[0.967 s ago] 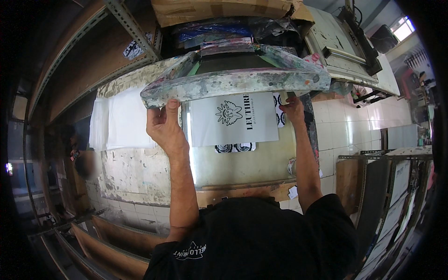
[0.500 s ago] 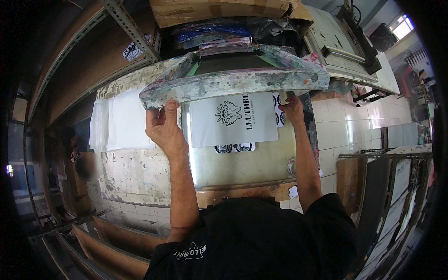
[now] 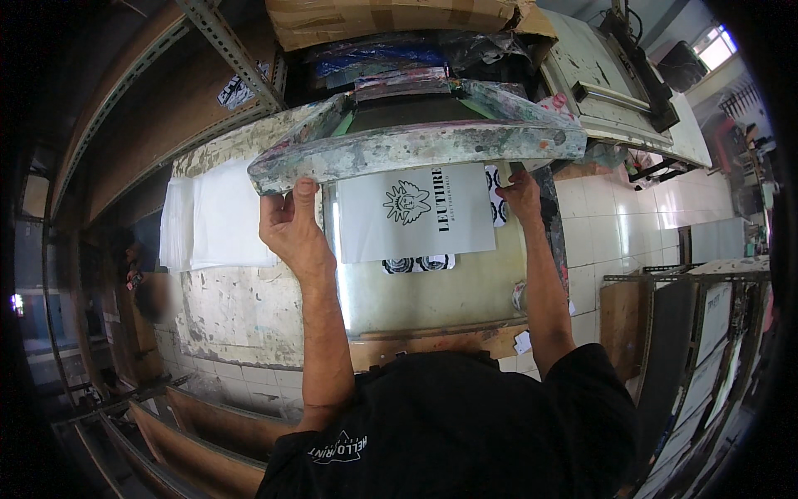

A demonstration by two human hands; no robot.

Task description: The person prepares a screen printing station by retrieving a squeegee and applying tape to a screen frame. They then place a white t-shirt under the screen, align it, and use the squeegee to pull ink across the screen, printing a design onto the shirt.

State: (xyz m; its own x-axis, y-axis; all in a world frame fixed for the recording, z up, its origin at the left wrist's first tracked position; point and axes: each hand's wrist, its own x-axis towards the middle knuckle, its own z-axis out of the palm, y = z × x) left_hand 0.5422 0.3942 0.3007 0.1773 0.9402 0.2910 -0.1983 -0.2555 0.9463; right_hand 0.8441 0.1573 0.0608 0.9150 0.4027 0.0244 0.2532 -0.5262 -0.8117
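An ink-stained screen printing frame (image 3: 407, 150) is tilted up, its near bar raised over the glass-like pale work surface (image 3: 399, 299). My left hand (image 3: 298, 229) grips the left end of that bar, thumb in front and fingers underneath. Just under the bar's right part, my right hand (image 3: 521, 198) has its fingers bent together; what they pinch cannot be made out. Between the hands lies a translucent sheet (image 3: 366, 224) with a black face drawing and sideways lettering. Beneath it, a piece with black round prints (image 3: 420, 264) sticks out at the near and right edges.
White sheets (image 3: 224, 216) lie on the stained table to the left. Cardboard (image 3: 407, 25) and plastic wrapping sit behind the frame. A metal-framed shelf (image 3: 224, 50) stands at far left, a pale machine (image 3: 598, 83) at far right, racks of boards (image 3: 690, 349) at near right.
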